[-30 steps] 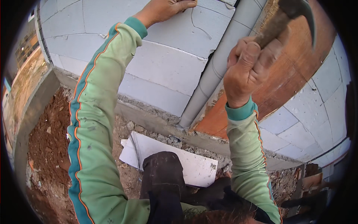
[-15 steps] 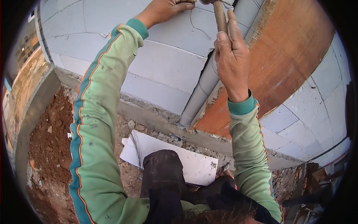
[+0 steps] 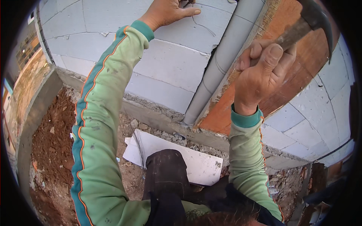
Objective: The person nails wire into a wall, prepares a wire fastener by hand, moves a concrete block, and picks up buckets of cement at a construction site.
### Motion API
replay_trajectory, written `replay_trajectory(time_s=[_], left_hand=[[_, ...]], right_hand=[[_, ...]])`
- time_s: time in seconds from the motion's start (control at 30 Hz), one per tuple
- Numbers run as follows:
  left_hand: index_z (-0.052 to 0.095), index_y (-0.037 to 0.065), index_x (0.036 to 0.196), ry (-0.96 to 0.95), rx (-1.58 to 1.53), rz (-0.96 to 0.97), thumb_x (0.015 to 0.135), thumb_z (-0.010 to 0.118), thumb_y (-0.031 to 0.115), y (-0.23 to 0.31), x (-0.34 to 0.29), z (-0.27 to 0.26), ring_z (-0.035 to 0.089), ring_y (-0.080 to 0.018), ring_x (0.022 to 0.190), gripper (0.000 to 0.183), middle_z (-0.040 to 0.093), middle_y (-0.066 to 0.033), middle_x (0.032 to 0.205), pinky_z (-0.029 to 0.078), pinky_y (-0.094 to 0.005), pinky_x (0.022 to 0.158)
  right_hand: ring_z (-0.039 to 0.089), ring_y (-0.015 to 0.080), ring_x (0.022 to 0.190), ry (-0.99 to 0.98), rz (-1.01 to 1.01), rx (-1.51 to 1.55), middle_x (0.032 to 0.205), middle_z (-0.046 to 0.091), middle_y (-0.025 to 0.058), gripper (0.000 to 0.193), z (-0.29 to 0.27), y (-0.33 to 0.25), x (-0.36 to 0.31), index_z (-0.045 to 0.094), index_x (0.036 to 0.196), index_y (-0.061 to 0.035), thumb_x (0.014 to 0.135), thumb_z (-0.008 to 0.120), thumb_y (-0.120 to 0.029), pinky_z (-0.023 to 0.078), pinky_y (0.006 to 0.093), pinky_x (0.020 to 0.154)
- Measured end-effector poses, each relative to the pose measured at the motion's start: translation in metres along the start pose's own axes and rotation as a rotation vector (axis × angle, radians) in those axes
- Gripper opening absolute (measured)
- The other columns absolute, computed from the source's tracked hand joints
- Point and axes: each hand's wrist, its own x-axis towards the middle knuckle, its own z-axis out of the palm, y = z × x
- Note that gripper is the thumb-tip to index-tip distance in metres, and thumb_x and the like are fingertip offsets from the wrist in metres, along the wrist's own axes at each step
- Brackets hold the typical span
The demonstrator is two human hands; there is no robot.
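Note:
In my right hand (image 3: 264,71) is a hammer (image 3: 296,34), its wooden handle wrapped by my fingers. The dark metal head, with a long curved end, is raised over the brown wooden panel at the upper right. My left hand (image 3: 169,13) is against the pale block wall (image 3: 166,62) at the top edge, thumb stretched out to the right. Its fingers close on a small dark thing that I cannot make out, partly cut off by the frame. A thin wire (image 3: 203,27) hangs on the wall just below that hand.
A grey pipe (image 3: 215,69) runs up the wall beside the brown wooden panel (image 3: 222,113). Below, a concrete ledge (image 3: 151,113) borders rubble and reddish soil (image 3: 52,128). A white board (image 3: 203,164) with thin wires across it lies by my knee (image 3: 166,169).
My right hand has swung the hammer from beside my left hand out to the right, over the wooden panel. My left hand stays by the wall, its thumb now more apart.

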Motion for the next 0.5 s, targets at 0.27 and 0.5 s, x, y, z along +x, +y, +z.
replay_trajectory(time_s=[0.27,0.5], left_hand=[[0.065,0.004,0.088,0.027,-0.017,-0.026,0.075,0.075,0.013,-0.008,0.001,0.002,0.056,-0.0237,0.066,0.019,0.057,-0.009,0.076,0.047,-0.0351,0.061],[0.064,0.004,0.093,0.015,-0.114,-0.269,0.079,0.074,0.011,0.0,-0.011,0.007,0.063,-0.0236,0.064,0.018,0.064,-0.0105,0.072,0.05,-0.0338,0.061]], right_hand=[[0.044,0.0092,0.054,-0.324,0.376,-0.274,0.072,0.053,0.0034,0.043,0.004,0.033,-0.003,0.05,0.12,0.0036,0.105,0.047,-0.036,0.039,0.0229,0.051],[0.046,0.0084,0.059,0.203,-0.176,0.176,0.071,0.053,0.0011,0.033,0.012,0.031,-0.013,0.053,0.102,-0.0008,0.105,0.047,-0.033,0.04,0.0275,0.053]])
